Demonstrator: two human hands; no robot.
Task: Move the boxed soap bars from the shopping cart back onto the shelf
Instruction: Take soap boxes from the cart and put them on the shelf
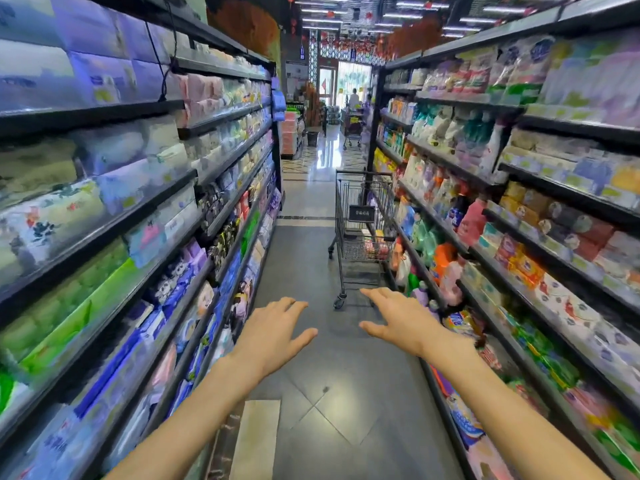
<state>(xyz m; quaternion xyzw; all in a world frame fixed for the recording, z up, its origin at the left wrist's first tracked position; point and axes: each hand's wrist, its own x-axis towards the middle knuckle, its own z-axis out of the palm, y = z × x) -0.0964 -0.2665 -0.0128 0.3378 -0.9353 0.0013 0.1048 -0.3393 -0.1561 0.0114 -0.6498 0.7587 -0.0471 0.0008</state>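
Note:
A metal shopping cart (360,216) stands ahead in the aisle, close to the right shelf (554,244). Small boxed items (375,245), pink and yellow, lie in its basket; they are too small to read. Both my arms stretch forward over the floor. My left hand (273,332) is flat with spread fingers and holds nothing. My right hand (398,318) is also spread and empty, its fingertips pointing toward the cart's lower frame. Neither hand touches the cart.
Tall shelves (121,220) of tissue packs line the left side; detergents, soaps and boxes fill the right. The grey tiled floor (332,410) runs between them. A second cart and a person (354,98) stand far off near the entrance.

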